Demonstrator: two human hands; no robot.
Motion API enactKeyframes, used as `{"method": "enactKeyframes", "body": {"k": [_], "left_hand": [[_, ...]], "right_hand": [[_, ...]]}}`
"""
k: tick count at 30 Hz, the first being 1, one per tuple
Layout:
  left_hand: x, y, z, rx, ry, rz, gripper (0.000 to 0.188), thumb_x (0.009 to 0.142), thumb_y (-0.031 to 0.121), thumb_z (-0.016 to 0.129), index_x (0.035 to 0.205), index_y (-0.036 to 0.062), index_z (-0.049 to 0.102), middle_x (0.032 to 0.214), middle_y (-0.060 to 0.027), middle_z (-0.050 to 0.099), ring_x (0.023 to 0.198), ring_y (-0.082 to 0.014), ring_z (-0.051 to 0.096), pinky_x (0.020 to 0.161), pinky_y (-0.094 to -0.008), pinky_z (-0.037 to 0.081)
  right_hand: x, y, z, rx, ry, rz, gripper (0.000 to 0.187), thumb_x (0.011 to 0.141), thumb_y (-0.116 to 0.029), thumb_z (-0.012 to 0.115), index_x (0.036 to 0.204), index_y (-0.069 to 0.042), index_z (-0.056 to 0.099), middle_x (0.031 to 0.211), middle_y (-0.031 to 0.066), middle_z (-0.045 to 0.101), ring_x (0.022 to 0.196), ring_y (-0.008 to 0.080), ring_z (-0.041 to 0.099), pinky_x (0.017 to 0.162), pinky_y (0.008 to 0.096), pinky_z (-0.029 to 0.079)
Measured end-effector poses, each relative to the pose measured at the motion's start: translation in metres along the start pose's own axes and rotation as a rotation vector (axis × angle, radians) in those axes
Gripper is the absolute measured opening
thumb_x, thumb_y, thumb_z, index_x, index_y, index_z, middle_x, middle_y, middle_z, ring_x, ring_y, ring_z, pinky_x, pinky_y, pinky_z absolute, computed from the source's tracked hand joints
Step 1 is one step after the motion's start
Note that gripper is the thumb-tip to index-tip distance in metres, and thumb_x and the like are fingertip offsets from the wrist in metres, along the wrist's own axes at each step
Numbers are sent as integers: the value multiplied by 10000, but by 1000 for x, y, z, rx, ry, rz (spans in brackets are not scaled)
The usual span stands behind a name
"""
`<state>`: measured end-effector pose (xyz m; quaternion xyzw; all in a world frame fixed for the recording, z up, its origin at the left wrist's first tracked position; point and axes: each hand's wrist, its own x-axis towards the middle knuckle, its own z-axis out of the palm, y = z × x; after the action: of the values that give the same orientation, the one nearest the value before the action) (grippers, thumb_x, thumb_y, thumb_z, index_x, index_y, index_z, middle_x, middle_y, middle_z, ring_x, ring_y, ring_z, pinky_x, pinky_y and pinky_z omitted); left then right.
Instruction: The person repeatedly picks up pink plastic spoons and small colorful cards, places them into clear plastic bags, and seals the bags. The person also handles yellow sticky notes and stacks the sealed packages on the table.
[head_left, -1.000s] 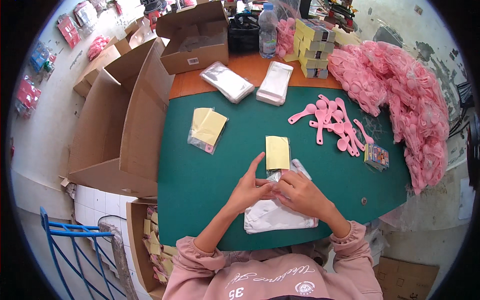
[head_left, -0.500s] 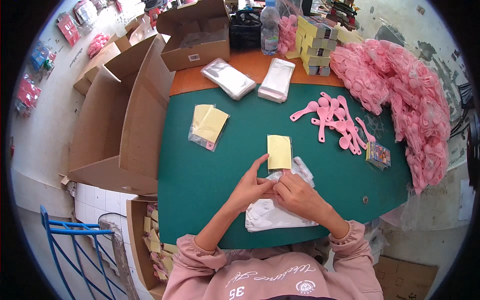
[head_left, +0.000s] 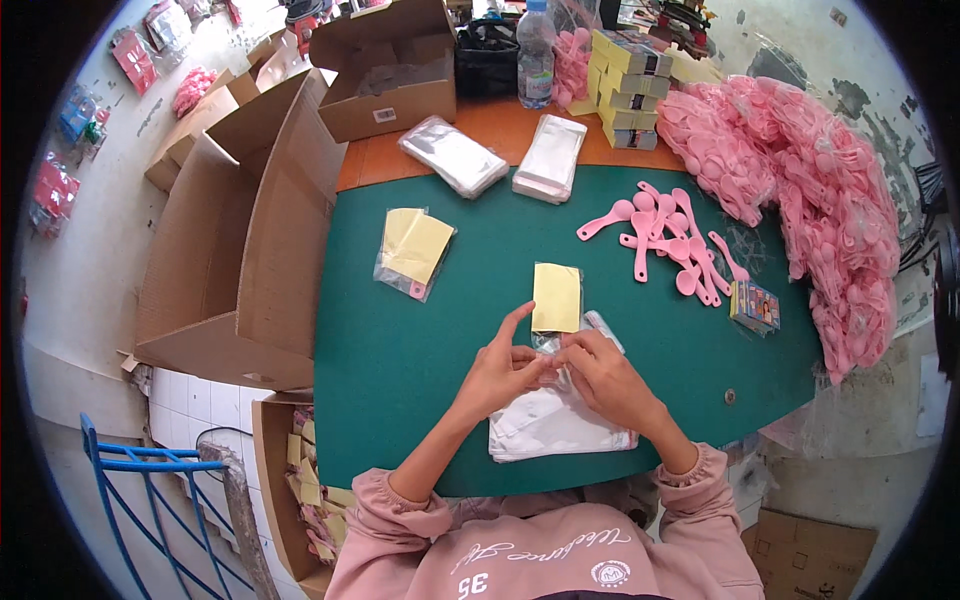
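Note:
In front of me lies a clear plastic bag with a yellow card (head_left: pixel 556 297) in it, its near end between my hands. My left hand (head_left: pixel 500 375) pinches that end with thumb and fingers, the index finger stretched along the card's left side. From the right, my right hand (head_left: pixel 607 380) closes its fingertips on the same end; a hint of pink shows there, mostly hidden. Beneath both hands is a pile of empty clear bags (head_left: pixel 560 430). Farther left, filled bags with yellow cards (head_left: pixel 415 248) lie overlapped on the green table mat (head_left: pixel 420 370).
Loose pink spoons (head_left: pixel 642 250) and a small card stack (head_left: pixel 755 306) lie to the right, beside a heap of bagged spoons (head_left: pixel 800 180). Bag bundles (head_left: pixel 455 157), stacked cards (head_left: pixel 632 90) and a bottle (head_left: pixel 536 60) stand at the back. Open cardboard boxes (head_left: pixel 290 230) flank the left.
The bag with the yellow card has moved slightly away from me. My right hand has shifted a little right and up, its fingers less bunched against the left.

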<state>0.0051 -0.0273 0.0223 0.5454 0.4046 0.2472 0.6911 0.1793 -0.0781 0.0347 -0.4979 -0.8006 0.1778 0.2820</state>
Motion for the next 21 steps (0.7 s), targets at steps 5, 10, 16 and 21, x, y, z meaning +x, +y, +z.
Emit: {"method": "enactKeyframes", "body": {"k": [5, 10, 16, 21], "left_hand": [[2, -7, -4, 15, -15, 32, 769, 794, -10, 591, 1391, 151, 136, 958, -154, 610, 816, -148, 611, 700, -263, 523], [0, -6, -6, -78, -34, 7, 929, 721, 37, 687, 1408, 221, 91, 979, -179, 618, 843, -163, 614, 693, -307, 529], [-3, 5, -5, 124, 8, -37, 858, 772, -7, 625, 1408, 176, 79, 988, -169, 608, 858, -170, 618, 727, -263, 515], [-3, 7, -6, 84, -9, -49, 826, 779, -17, 608, 1405, 154, 96, 948, -153, 614, 866, -152, 607, 735, -263, 507]], "right_hand": [[3, -4, 2, 51, 145, 24, 162, 731, -21, 604, 886, -14, 557, 977, 149, 518, 941, 292, 524, 800, 391, 440], [6, -1, 3, 167, 130, 149, 163, 749, 3, 587, 909, -27, 572, 963, 127, 526, 883, 279, 550, 747, 368, 470], [6, -2, 3, 172, 134, 188, 167, 745, 13, 585, 907, -27, 586, 952, 126, 525, 832, 273, 561, 695, 355, 478], [9, -11, 0, 65, 219, 146, 182, 713, -8, 618, 891, -40, 600, 904, 97, 537, 897, 266, 517, 744, 371, 454]]}}
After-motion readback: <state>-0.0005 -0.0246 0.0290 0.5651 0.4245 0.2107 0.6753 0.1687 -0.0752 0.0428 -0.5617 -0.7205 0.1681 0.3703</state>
